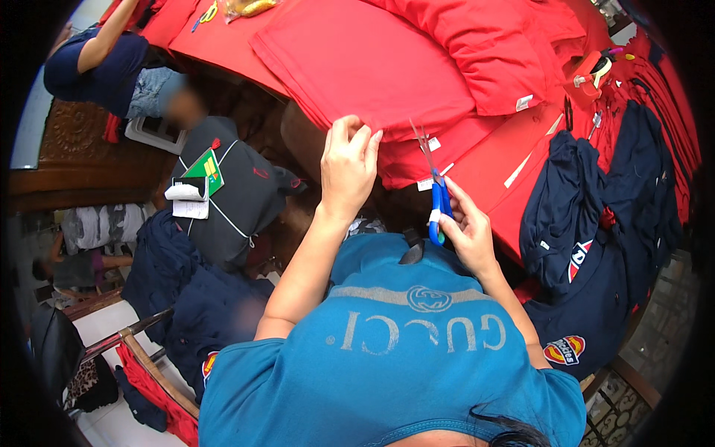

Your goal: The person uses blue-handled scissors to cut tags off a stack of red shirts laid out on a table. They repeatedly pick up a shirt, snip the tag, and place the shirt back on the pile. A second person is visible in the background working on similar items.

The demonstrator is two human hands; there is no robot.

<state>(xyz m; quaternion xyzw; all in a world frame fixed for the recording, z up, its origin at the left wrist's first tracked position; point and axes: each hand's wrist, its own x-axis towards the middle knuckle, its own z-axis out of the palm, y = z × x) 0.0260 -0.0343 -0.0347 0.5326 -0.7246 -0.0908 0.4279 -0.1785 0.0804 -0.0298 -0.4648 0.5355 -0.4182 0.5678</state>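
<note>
Two hands are working apart: the left hand [347, 165] is pinching the edge of a folded red cloth stack [372, 63], while the right hand [463, 227] is gripping blue-handled metal scissors [436, 195] just beside it; navy garments [596, 201] are lying further right

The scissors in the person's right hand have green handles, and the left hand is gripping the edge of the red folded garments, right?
Not quite. The scissors have blue handles, not green, as the head view shows. The rest holds: the right hand holds them, blades pointing up toward the cloth, while the left hand grips the edge of the red folded garments.
</note>
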